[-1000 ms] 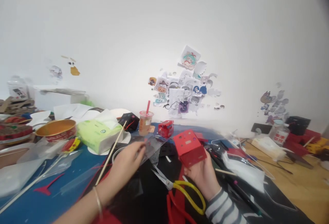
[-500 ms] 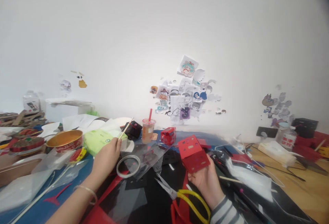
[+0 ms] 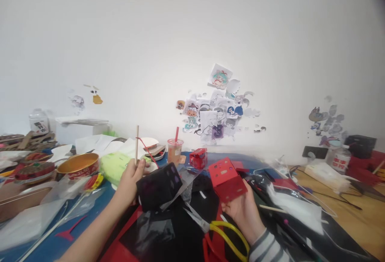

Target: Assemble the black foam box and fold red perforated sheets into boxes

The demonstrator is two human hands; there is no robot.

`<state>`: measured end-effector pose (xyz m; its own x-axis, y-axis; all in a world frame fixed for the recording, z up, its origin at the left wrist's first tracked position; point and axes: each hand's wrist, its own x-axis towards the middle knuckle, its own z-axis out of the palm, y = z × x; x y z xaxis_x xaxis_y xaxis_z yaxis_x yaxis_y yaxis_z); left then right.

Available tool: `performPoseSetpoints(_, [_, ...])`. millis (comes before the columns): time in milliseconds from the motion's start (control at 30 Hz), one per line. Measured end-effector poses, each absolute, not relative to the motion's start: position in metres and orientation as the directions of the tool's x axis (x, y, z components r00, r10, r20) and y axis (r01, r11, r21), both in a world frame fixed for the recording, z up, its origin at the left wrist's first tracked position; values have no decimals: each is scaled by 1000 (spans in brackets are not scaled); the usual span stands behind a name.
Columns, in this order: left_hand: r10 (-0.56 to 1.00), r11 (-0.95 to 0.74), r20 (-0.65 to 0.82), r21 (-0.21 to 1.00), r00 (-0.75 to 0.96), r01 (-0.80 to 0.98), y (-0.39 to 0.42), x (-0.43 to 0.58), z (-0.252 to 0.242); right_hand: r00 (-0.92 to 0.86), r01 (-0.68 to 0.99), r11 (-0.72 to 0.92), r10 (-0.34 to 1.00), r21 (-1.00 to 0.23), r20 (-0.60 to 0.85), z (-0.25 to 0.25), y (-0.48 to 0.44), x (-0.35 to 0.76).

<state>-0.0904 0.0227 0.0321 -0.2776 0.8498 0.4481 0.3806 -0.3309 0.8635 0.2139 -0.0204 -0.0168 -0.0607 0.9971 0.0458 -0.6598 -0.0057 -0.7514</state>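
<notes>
With left fingers (image 3: 140,166) closed around stick (image 3: 137,143), right fingers (image 3: 227,208) around red box (image 3: 225,177): could knock black box (image 3: 159,187) into scissors (image 3: 205,226) by jerking stick.

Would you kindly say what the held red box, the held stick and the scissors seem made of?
Red box: probably matte card, with flat faces and a crisp fold. Stick: likely unvarnished wood, pale and dull. Scissors: silvery blades, seemingly metal; smooth yellow-and-red handles, perhaps plastic.
</notes>
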Motion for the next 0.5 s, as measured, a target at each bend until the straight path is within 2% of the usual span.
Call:
performPoseSetpoints(167, [953, -267, 269, 963, -136, 35, 21, -74, 24, -33, -638, 1, 999, -770, 29, -18, -19, 214])
performPoseSetpoints(300, [979, -204, 205, 955, -16, -216, 14, -61, 25, -22, -636, -17, 1000, -771, -3, -18, -20, 213])
performPoseSetpoints(500, [976, -94, 163, 911, 142, -401, 8, -59, 27, -21, -642, -40, 999, -766, -35, -18, -21, 211])
